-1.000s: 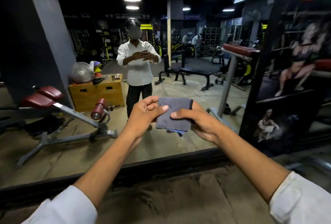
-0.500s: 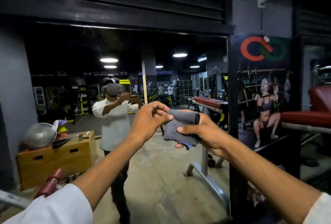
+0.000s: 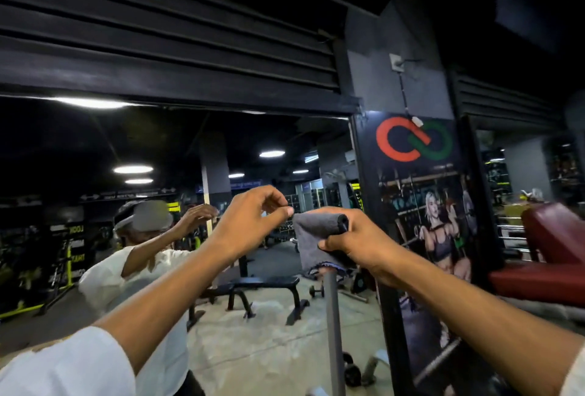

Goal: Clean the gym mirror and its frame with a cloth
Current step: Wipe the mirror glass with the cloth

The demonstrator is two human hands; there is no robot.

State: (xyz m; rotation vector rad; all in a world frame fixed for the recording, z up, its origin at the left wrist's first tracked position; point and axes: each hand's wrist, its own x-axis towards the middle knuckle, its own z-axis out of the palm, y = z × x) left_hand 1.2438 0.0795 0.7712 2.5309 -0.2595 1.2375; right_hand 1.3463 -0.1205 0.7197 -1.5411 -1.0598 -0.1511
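Note:
A folded grey cloth [image 3: 316, 237] hangs in front of me at chest height. My right hand [image 3: 357, 240] grips its right side, thumb across the front. My left hand [image 3: 253, 221] pinches the cloth's upper left corner between thumb and forefinger. Behind both hands stands the big gym mirror [image 3: 269, 332], which reflects the gym floor, ceiling lights and a person in a white shirt. Its black frame [image 3: 364, 193] runs down the right side and along the top [image 3: 190, 94]. Neither hand touches the glass.
A dark slatted panel [image 3: 158, 31] fills the wall above the mirror. A poster with a red and green logo [image 3: 414, 142] stands right of the frame. A red padded bench [image 3: 550, 243] is at the far right. A grey pole [image 3: 332, 316] rises below the cloth.
My view has tilted upward from the floor and lower frame to the mirror's top edge. Both hands have risen with the cloth, and my left hand now pinches only its corner.

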